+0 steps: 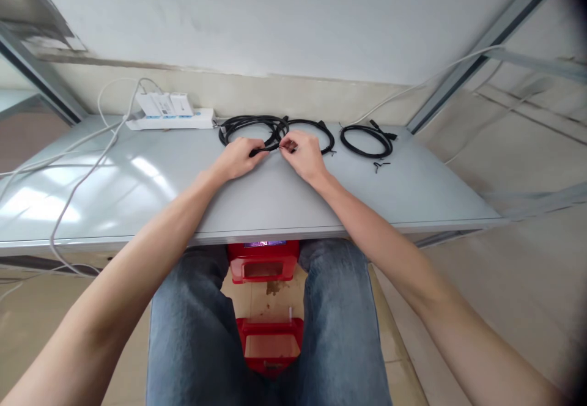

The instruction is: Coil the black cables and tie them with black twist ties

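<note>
A coiled black cable (239,122) lies near the back of the grey tabletop. My left hand (241,158) is closed round the near side of this coil, with the thumb along the cable. Close beside it, my right hand (304,153) pinches a thin dark twist tie at the coil, its fingertips touching the cable. The fingers partly cover the tie. Behind my right hand lies a second black cable coil (331,138). Farther right sits a third coil (355,150) with its plug ends showing. A loose twist tie (380,166) rests in front of that one.
A white power strip (172,121) with white adapters (165,104) stands at the back left. White cords (76,189) run across the table's left side and over its front edge. Metal posts (440,97) rise at the corners. Red plastic stools (263,262) are below.
</note>
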